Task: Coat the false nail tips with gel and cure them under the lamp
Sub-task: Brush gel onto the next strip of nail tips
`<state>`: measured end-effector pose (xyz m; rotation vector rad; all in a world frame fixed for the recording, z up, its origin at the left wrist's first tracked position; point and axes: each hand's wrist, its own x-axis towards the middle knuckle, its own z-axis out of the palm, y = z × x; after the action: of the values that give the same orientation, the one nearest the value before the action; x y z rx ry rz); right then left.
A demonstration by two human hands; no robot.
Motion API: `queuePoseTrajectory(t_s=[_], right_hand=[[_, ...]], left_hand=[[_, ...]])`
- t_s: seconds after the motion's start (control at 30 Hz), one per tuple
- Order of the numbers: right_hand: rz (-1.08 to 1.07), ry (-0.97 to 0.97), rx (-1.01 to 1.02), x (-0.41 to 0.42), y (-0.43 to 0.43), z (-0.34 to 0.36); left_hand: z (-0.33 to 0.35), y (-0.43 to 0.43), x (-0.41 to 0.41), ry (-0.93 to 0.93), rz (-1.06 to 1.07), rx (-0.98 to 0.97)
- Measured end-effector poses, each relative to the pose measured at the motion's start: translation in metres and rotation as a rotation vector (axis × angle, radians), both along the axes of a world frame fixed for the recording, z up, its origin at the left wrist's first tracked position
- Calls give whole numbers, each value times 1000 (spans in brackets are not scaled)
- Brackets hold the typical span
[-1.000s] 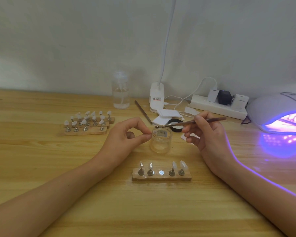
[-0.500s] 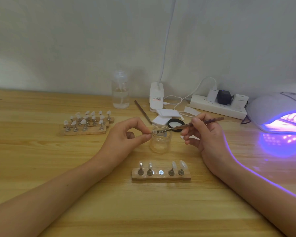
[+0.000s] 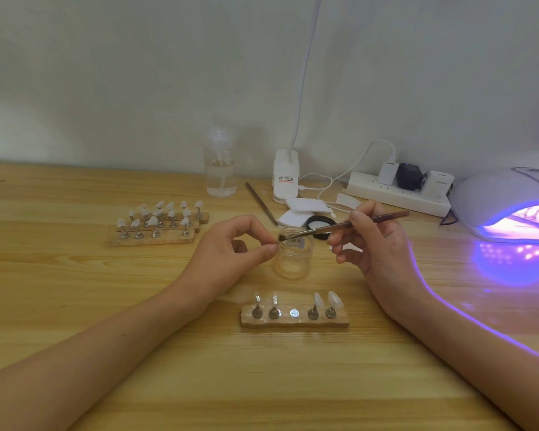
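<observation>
**Head view.** My left hand [image 3: 231, 253] pinches a small nail tip [image 3: 277, 242] between thumb and forefinger, just above the left rim of the open gel jar [image 3: 293, 258]. The piece is too small to show whether it sits on a pin. My right hand [image 3: 374, 244] grasps the brush [image 3: 349, 225] like a pen, and its bristle end meets the pinched tip over the jar mouth. I judge this to be the coating stroke itself.

Near me, between my forearms, lies the near holder [image 3: 294, 320]. It has two pins at its left, two pins with pale tips at its right, and a vacant middle seat [image 3: 294, 312]. I infer that the tip in my left hand belongs to that seat. Whether the four seated tips already carry gel cannot be told.

Far left on the table [image 3: 75, 306] stand the far holders [image 3: 156, 227], several strips crowded with white tips and well apart from my hands. Their state, coated or bare, is not legible.

At far right the curing lamp [image 3: 507, 200] glows violet, and its mouth is too bright to show any contents. The black jar lid [image 3: 321, 223] lies just beyond the jar.

By my estimate one tip is being coated now. Reseating it, coating any bare tips on the holder and carrying the holder to the lamp remain to be done.
</observation>
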<state>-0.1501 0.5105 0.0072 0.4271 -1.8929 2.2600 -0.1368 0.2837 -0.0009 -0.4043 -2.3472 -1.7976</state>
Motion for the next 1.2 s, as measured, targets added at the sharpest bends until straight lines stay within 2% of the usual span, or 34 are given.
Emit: queuePoseTrajectory(t_s=[0.13,0.3,0.43,0.6,0.77,1.2], right_hand=[[-65,-38,20,-2,1,-2],[4,0,-3,1,1,0],[-68,-50,22,-2,2,-2],[-4,-30,-22,1,1,1],[-58,-75,10,0,1,-1],[-27,-22,-35,-1,2,1]], left_hand=[[1,1,0,-13,0,6],[1,1,0,-16,-4,1],[1,1,0,-15,-4,-3],[0,2,-1,-10,9,-1],[-1,1,-1,4,-5,-5],[-2,0,-2,51,-28,5]])
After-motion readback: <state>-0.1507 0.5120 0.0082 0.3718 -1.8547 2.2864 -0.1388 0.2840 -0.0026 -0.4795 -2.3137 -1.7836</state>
